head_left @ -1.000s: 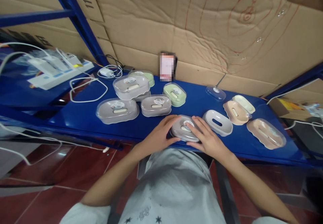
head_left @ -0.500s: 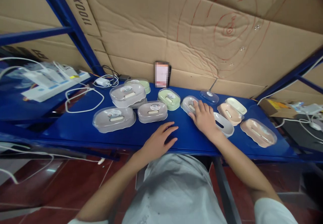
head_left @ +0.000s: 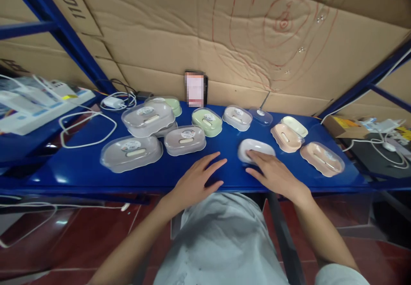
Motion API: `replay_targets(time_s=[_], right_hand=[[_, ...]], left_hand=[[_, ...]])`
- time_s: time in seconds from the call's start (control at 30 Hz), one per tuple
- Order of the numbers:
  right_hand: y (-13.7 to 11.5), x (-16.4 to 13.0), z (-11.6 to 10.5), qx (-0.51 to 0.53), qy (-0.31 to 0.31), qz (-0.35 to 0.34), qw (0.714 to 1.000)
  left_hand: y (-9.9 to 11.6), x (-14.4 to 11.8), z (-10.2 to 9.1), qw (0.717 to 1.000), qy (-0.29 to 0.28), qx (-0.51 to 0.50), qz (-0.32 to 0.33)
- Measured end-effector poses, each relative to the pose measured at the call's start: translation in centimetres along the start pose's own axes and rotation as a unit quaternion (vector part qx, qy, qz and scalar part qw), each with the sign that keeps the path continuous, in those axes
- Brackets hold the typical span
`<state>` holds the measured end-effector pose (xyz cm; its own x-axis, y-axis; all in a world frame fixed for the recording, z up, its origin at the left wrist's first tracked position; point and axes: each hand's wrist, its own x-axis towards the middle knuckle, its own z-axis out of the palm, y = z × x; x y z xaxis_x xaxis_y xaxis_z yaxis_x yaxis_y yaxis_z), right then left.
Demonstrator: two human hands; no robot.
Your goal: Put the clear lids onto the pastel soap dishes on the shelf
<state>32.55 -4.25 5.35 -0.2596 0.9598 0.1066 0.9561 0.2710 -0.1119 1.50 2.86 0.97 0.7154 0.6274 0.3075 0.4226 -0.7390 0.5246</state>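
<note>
We see the right hand (head_left: pixel 272 173) resting palm-down on the near right part of the white soap dish (head_left: pixel 255 150), fingers spread and flat over it, not closed around it. The dish sits on the blue shelf (head_left: pixel 80 171), just beyond and slightly left of that hand, with its long axis running left to right along the shelf. It carries no clear lid.

The left hand (head_left: pixel 197 181) lies flat on the shelf, fingers loosely spread, holding nothing. It is near the dish but apart from it, so the right hand is the nearer of the two.

Beyond the dish stand a lidded grey soap box (head_left: pixel 237 117) and a loose clear lid (head_left: pixel 260 115). To the right lie a peach dish (head_left: pixel 284 137) and a lidded peach box (head_left: pixel 322 158).
</note>
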Motion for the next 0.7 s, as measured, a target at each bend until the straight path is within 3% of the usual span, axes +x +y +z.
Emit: replay_targets(time_s=[0.07,0.13,0.23,0.33,0.4,0.53,0.7], right_hand=[[-0.2,1.3,-0.9,0.085,0.009,-0.084,0.993],[0.9,2.9,-1.9,0.089,0.055,-0.074,0.992],[4.4,4.4,-2.5,-0.044,0.112,0.082,0.989],[8.1,3.9,-1.7,-0.178,0.083,0.230,0.953],[9.5,2.9,-0.8,-0.214,0.051,0.266,0.938],[10.4,1.3,0.5,-0.201,0.056,0.241,0.948],[10.2,1.3,0.2,-0.130,0.052,0.160,0.977]], left_hand=[[0.2,0.1,-0.2,1.000,-0.001,0.004,0.023],[0.2,0.3,-0.2,0.999,0.004,0.012,0.042],[0.0,0.4,0.0,0.999,0.010,0.025,0.044],[-0.2,0.4,0.3,0.999,0.023,0.021,0.034],[-0.2,0.3,0.3,0.999,0.029,0.017,0.032],[-0.2,0.3,0.2,0.999,0.026,0.018,0.036],[-0.1,0.3,0.2,0.999,0.040,0.007,0.035]])
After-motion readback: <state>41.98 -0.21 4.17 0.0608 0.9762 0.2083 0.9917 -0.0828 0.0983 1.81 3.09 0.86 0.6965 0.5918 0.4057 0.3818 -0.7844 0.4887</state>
